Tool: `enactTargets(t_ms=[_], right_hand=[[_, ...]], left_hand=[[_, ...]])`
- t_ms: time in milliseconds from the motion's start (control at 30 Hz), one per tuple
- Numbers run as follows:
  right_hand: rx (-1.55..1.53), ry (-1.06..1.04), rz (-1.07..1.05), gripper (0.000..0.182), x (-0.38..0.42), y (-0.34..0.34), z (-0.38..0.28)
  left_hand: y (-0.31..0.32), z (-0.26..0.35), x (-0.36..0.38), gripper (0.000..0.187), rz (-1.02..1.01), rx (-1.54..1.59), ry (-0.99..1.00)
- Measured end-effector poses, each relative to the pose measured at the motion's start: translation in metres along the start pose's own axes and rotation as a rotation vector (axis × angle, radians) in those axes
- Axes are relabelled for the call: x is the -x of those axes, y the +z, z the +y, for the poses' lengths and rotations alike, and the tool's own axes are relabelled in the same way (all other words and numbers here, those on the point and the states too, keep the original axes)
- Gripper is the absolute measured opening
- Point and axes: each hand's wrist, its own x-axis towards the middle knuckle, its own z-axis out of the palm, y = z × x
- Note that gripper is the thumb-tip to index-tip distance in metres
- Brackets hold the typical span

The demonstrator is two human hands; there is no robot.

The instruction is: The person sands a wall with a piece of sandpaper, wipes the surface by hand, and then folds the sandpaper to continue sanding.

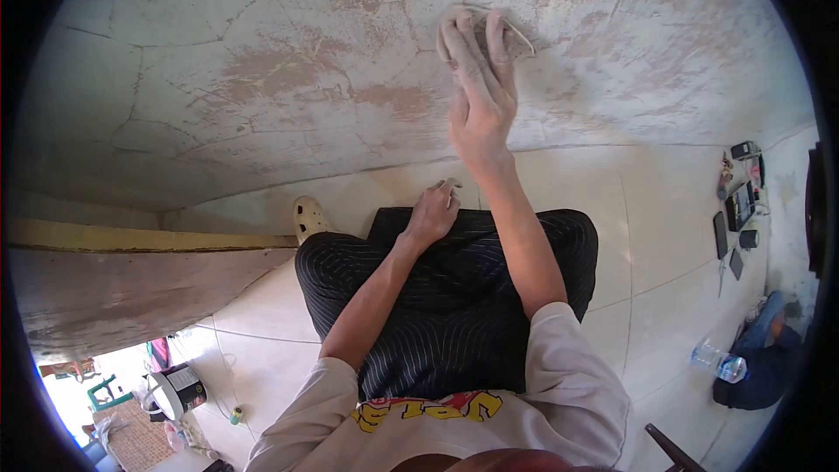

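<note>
My right hand [479, 79], coated in pale dust, presses against the patchy wall [288, 52] with its fingers spread over a small, thin sheet [522, 38]. The sheet looks like sandpaper; its edge shows beside the fingers, and most of it is hidden under them. Around the hand the wall has white, grey and reddish-brown patches with crack lines. My left hand [434, 212] rests near my left knee on the dark striped cloth [437, 297] over my lap. Its fingers are loosely bent and slightly apart, with nothing in them.
To the left, a wooden-edged panel [157, 236] juts in near a beige clog [310, 217]. Small tools and devices [740, 205] lie along the right wall. A water bottle [721, 362] is beside dark cloth [756, 376]. A white bucket [179, 391] stands at lower left.
</note>
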Motion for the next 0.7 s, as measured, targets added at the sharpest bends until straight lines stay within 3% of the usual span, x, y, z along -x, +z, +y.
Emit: enactTargets(t_ms=[133, 200, 333, 367, 467, 533, 600, 700], right_hand=[[0.005, -0.084, -0.016, 0.032, 0.003, -0.009, 0.010], [-0.165, 0.018, 0.283, 0.025, -0.006, -0.025, 0.008], [0.312, 0.078, 0.555, 0.022, -0.056, -0.088, 0.005], [0.309, 0.073, 0.554, 0.022, -0.059, -0.102, 0.013], [0.331, 0.453, 0.382, 0.022, -0.060, -0.132, 0.028], [0.276, 0.429, 0.317, 0.021, -0.031, -0.118, 0.059], [0.109, 0.499, 0.112, 0.020, 0.003, -0.097, 0.080], [0.100, 0.503, 0.163, 0.018, 0.023, -0.073, 0.076]], left_hand=[[0.002, -0.002, -0.005, 0.026, -0.031, 0.041, -0.031], [0.002, -0.003, -0.001, 0.026, -0.014, -0.016, -0.050], [0.001, -0.001, -0.001, 0.024, 0.006, 0.039, -0.047], [0.002, -0.004, -0.001, 0.025, 0.006, 0.020, -0.022], [0.005, -0.003, 0.001, 0.025, 0.000, 0.002, -0.012], [0.005, -0.003, 0.000, 0.025, -0.006, -0.006, -0.016], [0.006, -0.005, 0.001, 0.024, 0.020, -0.022, -0.008], [0.003, -0.004, 0.002, 0.024, -0.009, -0.026, -0.049]])
